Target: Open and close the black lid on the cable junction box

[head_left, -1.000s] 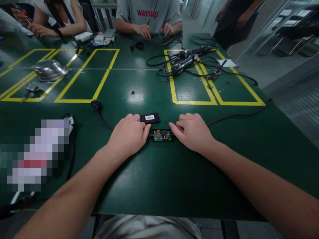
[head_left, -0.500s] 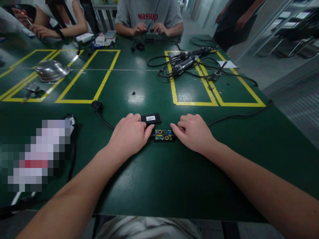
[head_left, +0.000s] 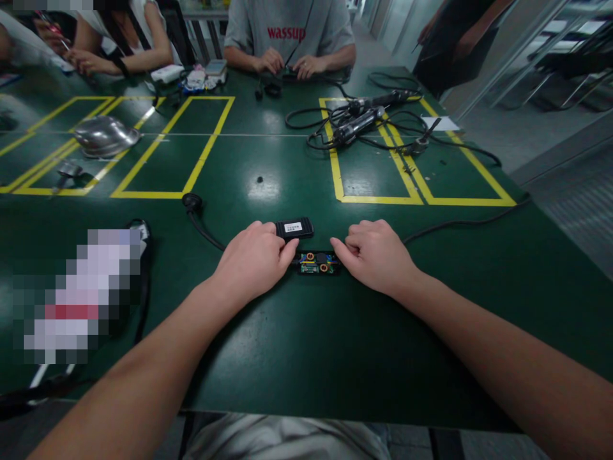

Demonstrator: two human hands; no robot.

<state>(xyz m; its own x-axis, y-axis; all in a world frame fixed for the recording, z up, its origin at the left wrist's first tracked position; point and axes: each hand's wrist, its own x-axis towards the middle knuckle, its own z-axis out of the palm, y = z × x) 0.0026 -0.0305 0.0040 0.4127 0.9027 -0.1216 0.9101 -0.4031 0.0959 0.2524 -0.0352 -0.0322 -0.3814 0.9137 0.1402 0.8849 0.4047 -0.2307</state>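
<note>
A small circuit board (head_left: 318, 262) with copper-wound coils and coloured wires sits in an open black housing, between my two hands. My left hand (head_left: 255, 259) is closed around the cable at the housing's left end, its thumb by the board's edge. From that hand a black cable runs to a plug (head_left: 192, 202) lying on the table. At the right end, my right hand (head_left: 376, 255) is closed on the other cable (head_left: 445, 225), which trails off rightward. Just behind the housing lies a black ribbed cover (head_left: 295, 227) with a white label, close to my left fingers.
On the green table (head_left: 306, 358) rest a shiny metal bowl-like part (head_left: 105, 136), black corded tools (head_left: 357, 126) at back right, and a blurred-out object (head_left: 81, 294) at left. Across the table a person in a grey shirt (head_left: 292, 32) handles a small dark item.
The view has shifted slightly, so everything sits a little further right. Both hands keep their hold at the two ends of the housing.
</note>
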